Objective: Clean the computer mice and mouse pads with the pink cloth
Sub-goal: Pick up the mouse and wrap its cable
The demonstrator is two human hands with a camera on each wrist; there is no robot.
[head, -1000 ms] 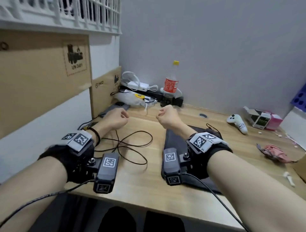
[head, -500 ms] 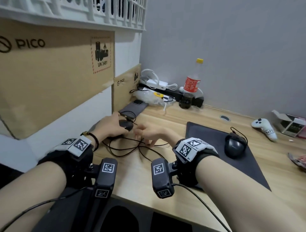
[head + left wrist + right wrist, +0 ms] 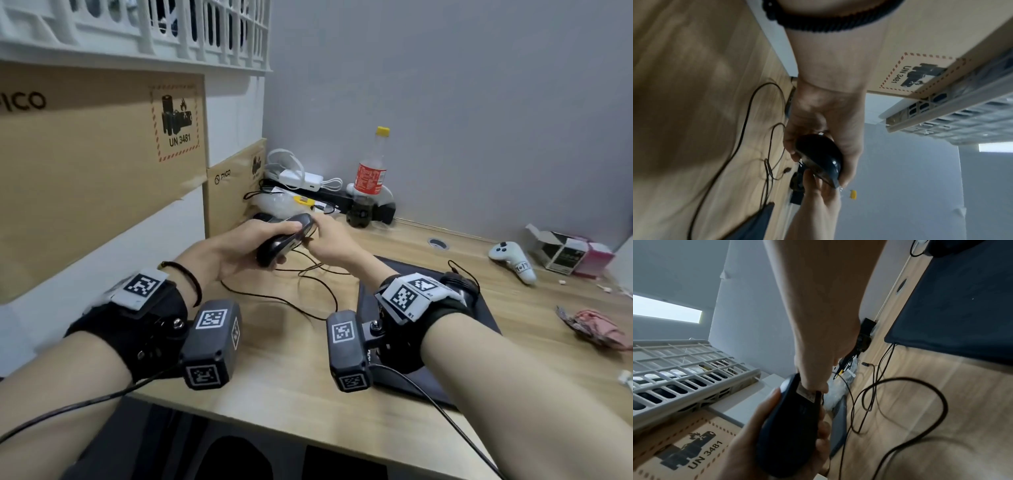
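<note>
Since 0.5 s ago the glossy black wired mouse [image 3: 286, 241] has left the wooden desk [image 3: 281, 370]; left hand [image 3: 226, 250] grips it, right hand [image 3: 329, 240] pinches its front (cable end). Next: fetch the crumpled pink cloth [image 3: 596, 327], right of the dark mouse pad [image 3: 428, 380]

the room is evenly lit and fairly dim, soft light with no hard glare. in my right wrist view a bright strip light [image 3: 667, 309] on the ceiling is blown out to white; it shows again at the edge of my left wrist view. my arms throw broad soft shadows across the desk [image 3: 291, 359], darkest in the left wrist view. the head view bends straight lines near its edges, the crate [image 3: 137, 31] and boxes curving. both wrist views are smeared: the cable [image 3: 920, 386] streaks, and the mouse [image 3: 819, 158] is soft, with only a small sheen.
</note>
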